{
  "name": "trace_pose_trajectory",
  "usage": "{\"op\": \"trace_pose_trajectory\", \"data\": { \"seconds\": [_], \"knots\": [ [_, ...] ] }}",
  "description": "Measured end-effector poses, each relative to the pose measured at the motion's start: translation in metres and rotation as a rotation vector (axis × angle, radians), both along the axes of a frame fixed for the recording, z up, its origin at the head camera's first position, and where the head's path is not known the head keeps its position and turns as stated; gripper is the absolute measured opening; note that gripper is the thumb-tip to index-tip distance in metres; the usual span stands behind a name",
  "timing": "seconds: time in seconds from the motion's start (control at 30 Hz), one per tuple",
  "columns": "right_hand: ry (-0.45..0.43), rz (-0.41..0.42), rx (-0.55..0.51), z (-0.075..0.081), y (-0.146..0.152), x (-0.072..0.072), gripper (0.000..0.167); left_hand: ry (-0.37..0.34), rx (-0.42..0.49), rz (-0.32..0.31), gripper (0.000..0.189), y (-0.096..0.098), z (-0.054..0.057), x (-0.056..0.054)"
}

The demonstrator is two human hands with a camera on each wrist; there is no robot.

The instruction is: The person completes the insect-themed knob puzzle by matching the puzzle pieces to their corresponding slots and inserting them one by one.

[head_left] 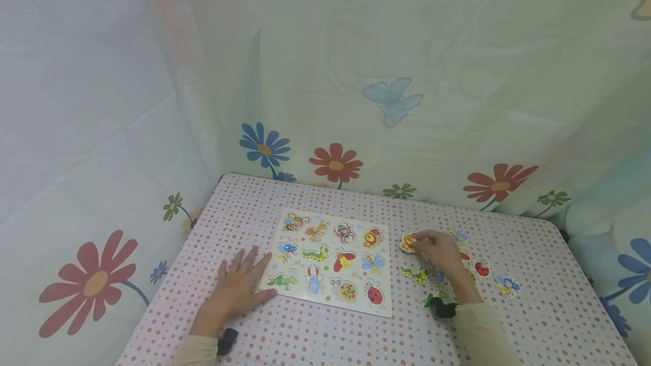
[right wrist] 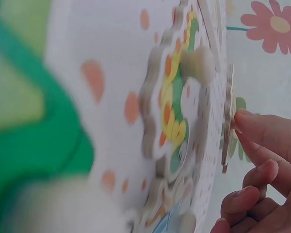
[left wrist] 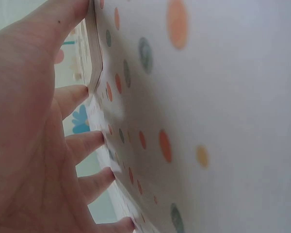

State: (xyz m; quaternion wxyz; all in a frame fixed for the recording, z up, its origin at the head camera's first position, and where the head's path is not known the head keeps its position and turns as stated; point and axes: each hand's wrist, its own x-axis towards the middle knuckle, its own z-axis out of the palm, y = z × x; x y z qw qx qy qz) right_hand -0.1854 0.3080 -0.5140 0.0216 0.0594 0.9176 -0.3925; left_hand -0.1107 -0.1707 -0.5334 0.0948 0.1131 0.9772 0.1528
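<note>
A white puzzle board (head_left: pixel 362 303) with printed insects lies on the table. My left hand (head_left: pixel 241 284) rests spread at its left side, with thumb and index finger touching the board's edge; the other fingertips reach the cloth. Right of the board, my right hand (head_left: pixel 443 253) pinches a yellow-and-red insect puzzle piece (head_left: pixel 407 243) between thumb and fingers. In the right wrist view this held piece (right wrist: pixel 229 116) shows edge-on, just above the tabletop. Nearer that camera lies a green-and-yellow caterpillar piece (right wrist: pixel 169 109) with a round peg. Part of the held piece is hidden by my fingers.
Several loose pieces lie around my right hand, including a ladybug piece (head_left: pixel 481 268), a blue-and-yellow insect piece (head_left: pixel 507 285) and a green piece (head_left: pixel 441 293). The dotted tablecloth (head_left: pixel 315 338) covers the table. A flower-printed curtain (head_left: pixel 305 72) hangs behind.
</note>
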Motion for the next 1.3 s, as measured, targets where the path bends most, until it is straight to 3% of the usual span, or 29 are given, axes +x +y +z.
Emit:
{"op": "trace_pose_trajectory", "data": {
  "seconds": [0.67, 0.9, 1.3],
  "knots": [
    [0.028, 0.066, 0.029, 0.005, -0.045, -0.016, 0.026, 0.007, -0.001, 0.002, 0.088, 0.000, 0.001, 0.000],
    [-0.005, 0.077, -0.016, 0.010, -0.063, -0.019, 0.022, 0.001, -0.011, 0.005, 0.088, 0.000, 0.001, 0.000],
    [-0.007, 0.119, -0.061, 0.004, -0.077, -0.024, 0.021, 0.010, -0.005, 0.011, 0.086, 0.003, 0.004, 0.001]
  ]
}}
